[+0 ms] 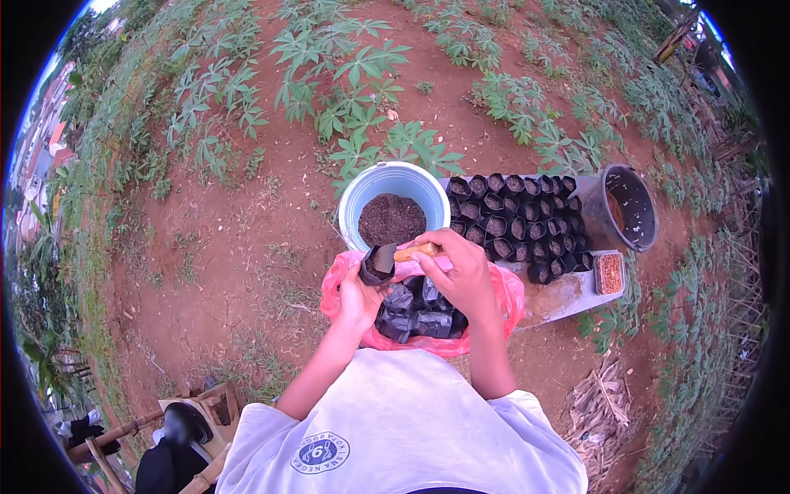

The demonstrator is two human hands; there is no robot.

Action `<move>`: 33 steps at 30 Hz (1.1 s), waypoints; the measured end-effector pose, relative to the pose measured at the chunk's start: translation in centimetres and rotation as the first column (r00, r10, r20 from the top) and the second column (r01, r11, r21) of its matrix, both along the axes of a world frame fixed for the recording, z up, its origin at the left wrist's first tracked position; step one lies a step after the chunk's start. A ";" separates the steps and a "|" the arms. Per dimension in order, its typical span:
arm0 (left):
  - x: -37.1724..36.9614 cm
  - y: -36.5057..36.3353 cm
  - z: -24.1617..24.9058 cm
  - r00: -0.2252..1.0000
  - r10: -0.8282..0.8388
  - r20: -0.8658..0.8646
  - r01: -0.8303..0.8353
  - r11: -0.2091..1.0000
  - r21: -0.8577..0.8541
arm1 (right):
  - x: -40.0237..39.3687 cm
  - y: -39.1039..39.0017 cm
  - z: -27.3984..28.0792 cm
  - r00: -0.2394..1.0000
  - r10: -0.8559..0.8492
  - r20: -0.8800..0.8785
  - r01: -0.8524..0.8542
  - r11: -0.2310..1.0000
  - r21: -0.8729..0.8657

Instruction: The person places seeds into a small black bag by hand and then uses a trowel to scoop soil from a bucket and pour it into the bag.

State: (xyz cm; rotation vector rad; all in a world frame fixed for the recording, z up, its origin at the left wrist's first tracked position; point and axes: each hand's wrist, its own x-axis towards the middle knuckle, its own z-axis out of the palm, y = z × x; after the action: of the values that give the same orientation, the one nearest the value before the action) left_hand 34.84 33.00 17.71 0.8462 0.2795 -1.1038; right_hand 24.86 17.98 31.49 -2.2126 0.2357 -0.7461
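My left hand (356,298) is closed around a small black plastic seedling bag (378,265), its mouth facing up with dark soil inside. In my right hand (457,267) is the orange-brown wooden handle of a hand trowel (417,252), whose blade rests at the bag's mouth. Just beyond them stands a light blue bucket (350,206) holding dark soil (392,219). Below my hands, a pink plastic bag (504,298) lies open with several folded black seedling bags (414,317) in it.
Rows of filled black seedling bags (518,216) stand on a grey board (547,306) at right. Beside them are a dark bucket (632,202) lying tilted and a clear box of reddish-brown grains (609,273). Leafy plants (337,66) grow around; a bamboo frame (136,421) is lower left.
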 end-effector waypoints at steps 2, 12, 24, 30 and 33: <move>0.1 0.0 0.0 1.000 -0.027 -0.009 0.026 0.999 -0.033 | 0.1 0.1 0.3 1.000 0.002 0.010 -0.001 1.000 -0.004; 1.0 1.2 0.0 1.000 -0.001 -0.010 0.001 0.999 -0.053 | 0.3 -1.6 -2.3 0.960 -0.240 0.147 0.187 0.934 0.303; 3.3 4.2 -1.9 0.996 0.072 -0.061 -0.074 0.997 -0.034 | 4.2 -3.5 -14.4 0.933 -0.314 -0.174 0.354 0.886 0.300; 5.1 4.9 -2.0 0.994 0.085 -0.063 -0.087 0.996 -0.016 | 5.7 -2.5 -16.3 0.932 -0.263 -0.250 0.338 0.879 0.337; 5.8 4.8 -1.8 0.991 0.121 -0.060 -0.122 0.992 -0.017 | 6.1 -2.6 -16.8 0.927 -0.259 -0.273 0.345 0.873 0.345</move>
State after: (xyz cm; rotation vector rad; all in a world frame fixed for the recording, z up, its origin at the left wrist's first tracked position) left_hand 40.64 37.79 15.88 0.7694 0.3636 -1.0173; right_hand 30.98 15.41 14.69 -1.8893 0.7923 -0.5568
